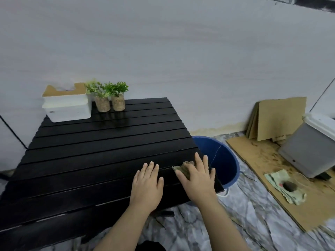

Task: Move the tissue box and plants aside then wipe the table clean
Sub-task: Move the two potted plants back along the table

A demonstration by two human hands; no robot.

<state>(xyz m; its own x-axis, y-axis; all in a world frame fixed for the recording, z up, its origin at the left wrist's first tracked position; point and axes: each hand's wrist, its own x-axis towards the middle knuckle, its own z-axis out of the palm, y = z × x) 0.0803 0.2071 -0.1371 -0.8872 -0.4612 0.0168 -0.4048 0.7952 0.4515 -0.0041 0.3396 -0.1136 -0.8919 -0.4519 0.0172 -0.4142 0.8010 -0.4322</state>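
A black slatted table (90, 151) fills the left and middle. At its far left corner stands a white tissue box (67, 107) with a tan lid. Two small green plants (108, 98) in pebble-filled glass jars sit right beside the box. My right hand (197, 176) presses flat on a brownish cloth (184, 167) at the table's near right edge. My left hand (147, 182) lies flat on the table just left of it, fingers spread, holding nothing.
A blue bucket (223, 160) stands on the floor right of the table. Cardboard sheets (279, 118) lean on the wall and lie on the floor. A grey bin (311, 147) and a rag (284, 185) sit at far right.
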